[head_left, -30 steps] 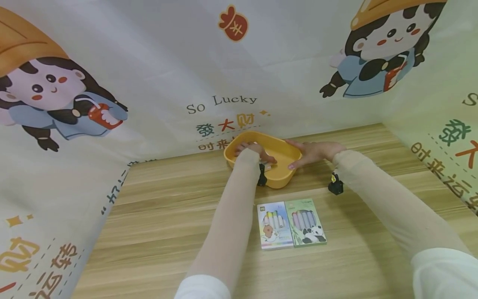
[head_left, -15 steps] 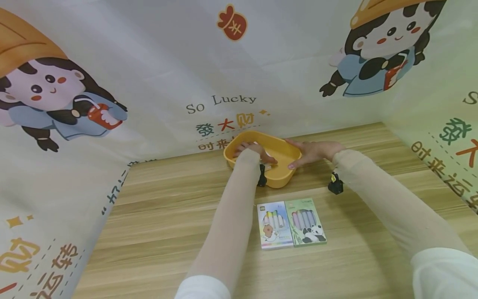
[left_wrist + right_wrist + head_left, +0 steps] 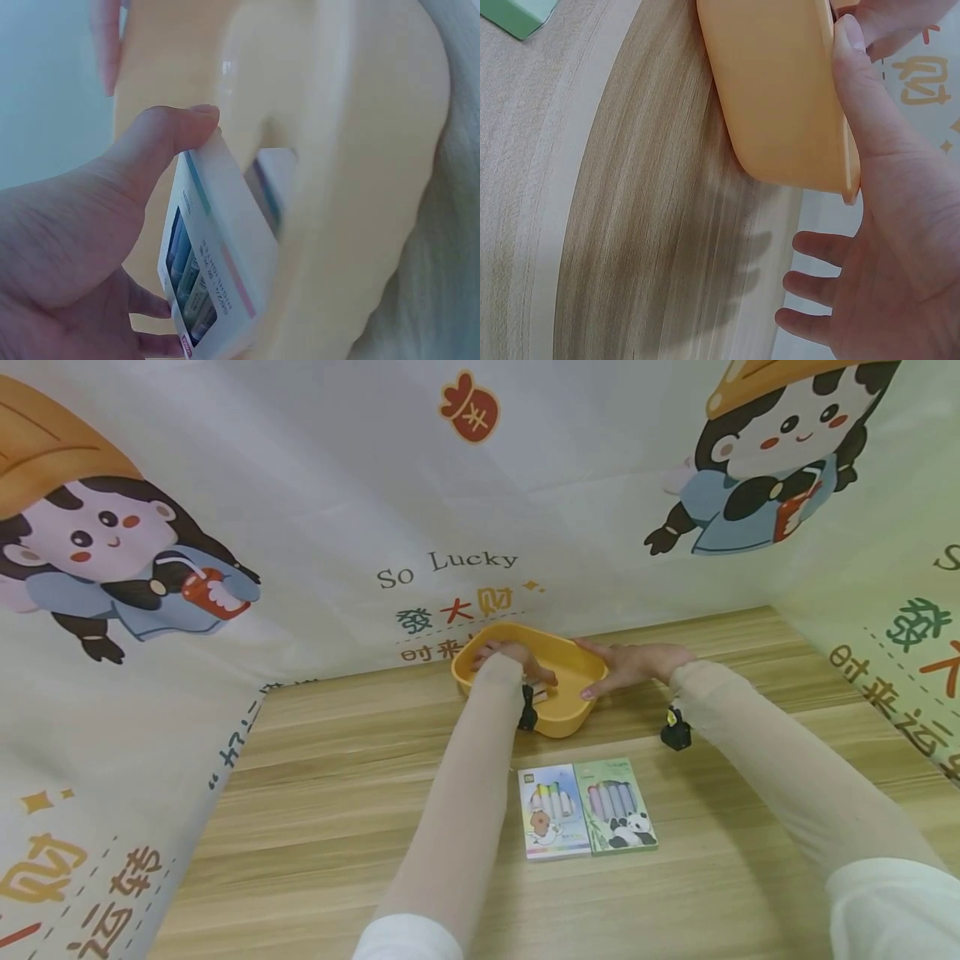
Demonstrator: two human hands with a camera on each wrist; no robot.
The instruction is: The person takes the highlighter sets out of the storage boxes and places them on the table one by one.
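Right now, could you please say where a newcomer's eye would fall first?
Probably the yellow bin at the back of the table, the left hand inside gripping a white box, the right hand on the bin's rim. Then the green panda box and pale box, side by side nearer the camera, and the cartoon figures on the backdrop.

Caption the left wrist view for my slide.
Left hand grips a white windowed box in a yellow bin, another box partly visible.
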